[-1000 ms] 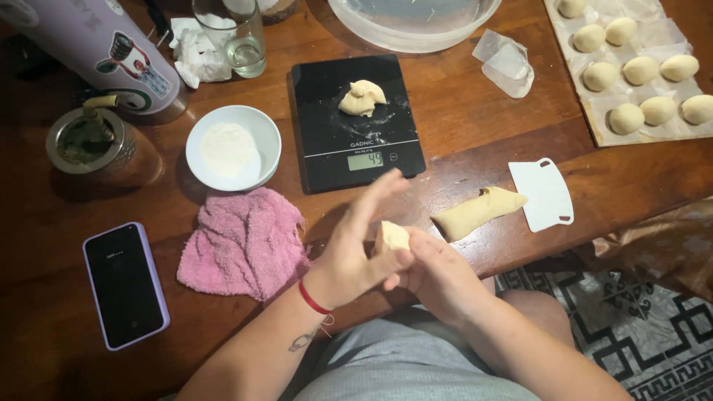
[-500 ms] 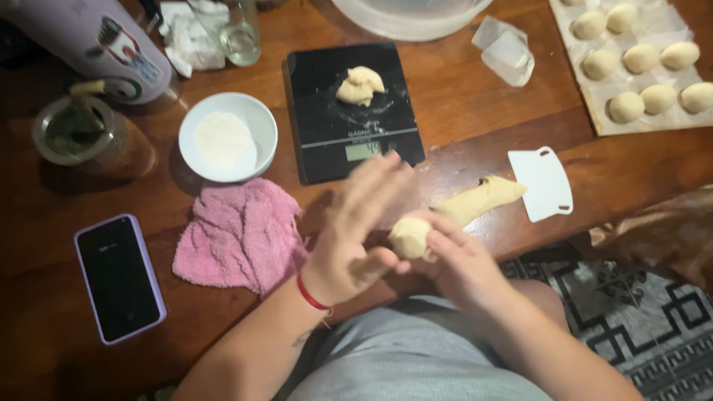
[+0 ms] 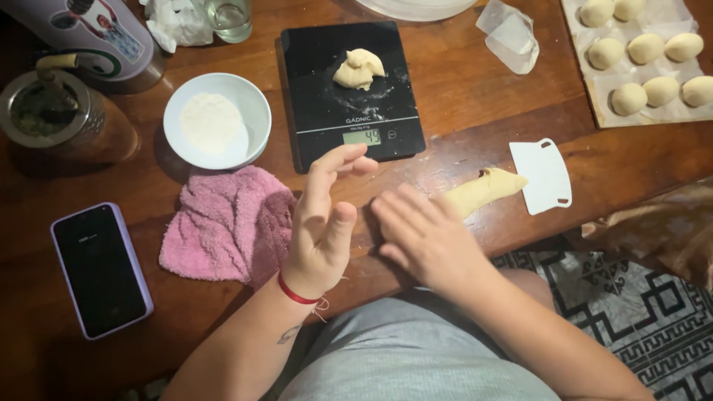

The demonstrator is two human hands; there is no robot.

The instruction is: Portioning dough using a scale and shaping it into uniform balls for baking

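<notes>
Wooden tabletop is carrying a black digital kitchen scale with a pale dough lump on it. Left hand is hovering, fingers spread, empty, beside a pink terry cloth. Right hand is pressing flat, palm down, just beside a pale elongated dough strip; what is under it, cannot tell.

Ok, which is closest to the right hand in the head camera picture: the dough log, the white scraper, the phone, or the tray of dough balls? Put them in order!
From the right hand:
1. Dough log, just beyond the fingers, toward the right.
2. White scraper, right of the log.
3. Tray of dough balls, far right corner.
4. Phone, far left, past the pink cloth.
</notes>
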